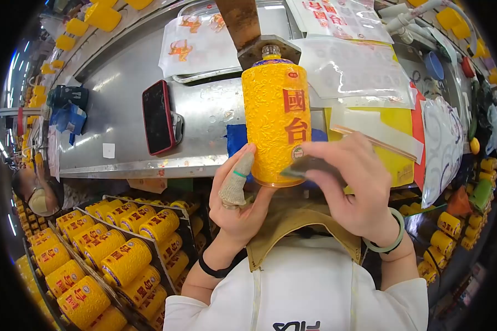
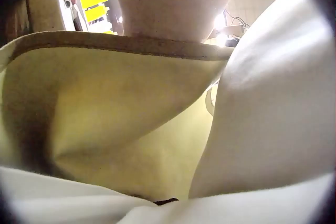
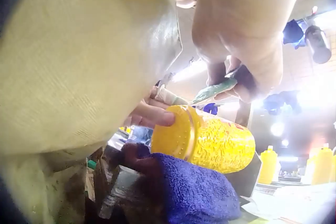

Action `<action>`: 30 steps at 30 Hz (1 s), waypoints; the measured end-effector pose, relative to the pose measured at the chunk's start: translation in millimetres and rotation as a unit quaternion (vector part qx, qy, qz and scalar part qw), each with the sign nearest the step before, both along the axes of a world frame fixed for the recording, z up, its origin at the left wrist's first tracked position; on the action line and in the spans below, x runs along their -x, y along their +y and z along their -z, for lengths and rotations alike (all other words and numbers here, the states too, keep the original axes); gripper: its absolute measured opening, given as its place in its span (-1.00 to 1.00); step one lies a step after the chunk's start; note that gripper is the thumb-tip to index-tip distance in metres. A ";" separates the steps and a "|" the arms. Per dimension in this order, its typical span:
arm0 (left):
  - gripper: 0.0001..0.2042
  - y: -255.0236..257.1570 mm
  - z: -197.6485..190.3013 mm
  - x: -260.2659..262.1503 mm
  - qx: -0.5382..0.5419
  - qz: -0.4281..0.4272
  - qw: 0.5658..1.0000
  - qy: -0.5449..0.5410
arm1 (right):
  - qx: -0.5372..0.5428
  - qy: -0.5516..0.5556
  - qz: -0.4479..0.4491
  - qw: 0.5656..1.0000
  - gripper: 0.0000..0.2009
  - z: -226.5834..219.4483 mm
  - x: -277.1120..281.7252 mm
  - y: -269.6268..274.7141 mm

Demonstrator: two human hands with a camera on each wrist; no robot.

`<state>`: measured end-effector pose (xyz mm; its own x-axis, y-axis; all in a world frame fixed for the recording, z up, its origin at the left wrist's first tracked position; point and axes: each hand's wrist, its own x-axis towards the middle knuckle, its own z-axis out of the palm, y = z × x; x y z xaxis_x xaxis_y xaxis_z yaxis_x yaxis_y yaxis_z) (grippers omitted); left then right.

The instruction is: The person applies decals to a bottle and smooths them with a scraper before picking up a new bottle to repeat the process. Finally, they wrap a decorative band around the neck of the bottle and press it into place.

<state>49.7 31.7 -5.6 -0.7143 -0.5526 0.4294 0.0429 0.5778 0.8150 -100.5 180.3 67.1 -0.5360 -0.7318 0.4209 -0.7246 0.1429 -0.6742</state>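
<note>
We see the yellow bottle [image 1: 276, 118] standing upright at the near edge of the steel table [image 1: 121, 83], its neck under a metal bracket [image 1: 259, 47] and a blue cloth [image 3: 194, 192] beneath its base. Our left hand [image 1: 237, 198] cups its lower side, a cloth-wrapped finger [image 1: 236, 179] against it. Our right hand [image 1: 353, 185] pinches a dark flat piece [image 1: 309, 165] against the bottle's lower front, close beside the left.

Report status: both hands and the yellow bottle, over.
Left hand grips yellow bottle at its base. Right hand pinches a dark flat piece against the bottle's lower side. Bottle neck sits under a metal bracket. Nothing in the way.
</note>
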 end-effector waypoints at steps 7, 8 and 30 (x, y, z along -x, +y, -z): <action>-0.32 -0.2 0.0 -2.3 -0.096 0.009 0.995 -0.031 | 0.024 0.013 0.032 0.999 -0.65 -2.0 5.7 -6.1; -0.22 -1.7 -7.1 2.3 -0.064 0.022 0.997 -0.034 | 0.025 0.013 0.030 0.999 -0.65 -2.7 6.5 -5.1; 0.16 -0.4 -2.4 8.4 -0.274 0.124 0.952 -0.055 | 0.064 0.151 -0.136 0.977 -0.68 14.2 -8.2 6.6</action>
